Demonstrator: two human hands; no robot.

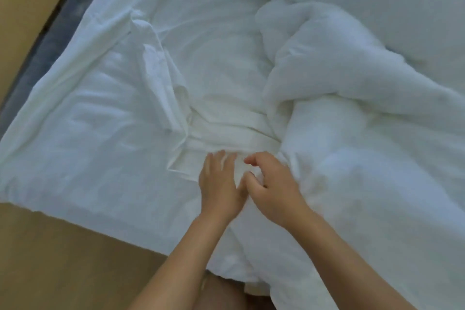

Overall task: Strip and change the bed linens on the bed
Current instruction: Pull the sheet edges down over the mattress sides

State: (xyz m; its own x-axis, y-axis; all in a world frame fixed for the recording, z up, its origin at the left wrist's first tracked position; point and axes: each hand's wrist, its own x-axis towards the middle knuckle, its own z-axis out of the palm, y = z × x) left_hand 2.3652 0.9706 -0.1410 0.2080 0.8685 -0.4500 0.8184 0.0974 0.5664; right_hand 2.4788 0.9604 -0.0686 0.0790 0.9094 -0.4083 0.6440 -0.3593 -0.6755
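A rumpled white sheet (105,113) covers the left and middle of the bed, bunched into folds at the centre. A thick white duvet (364,98) lies heaped over the right side. My left hand (220,184) lies flat on the sheet with straight, slightly blurred fingers, just below the bunched folds. Right beside it, my right hand (271,186) has its fingers curled over the fabric where sheet and duvet meet; a pinch of cloth between thumb and fingers is not plainly visible. The two hands touch at the thumbs.
The bed's near edge runs diagonally at lower left, with tan floor (50,259) beyond it. A dark grey strip (57,25) and more tan floor border the bed's left side. My legs show at the bottom centre.
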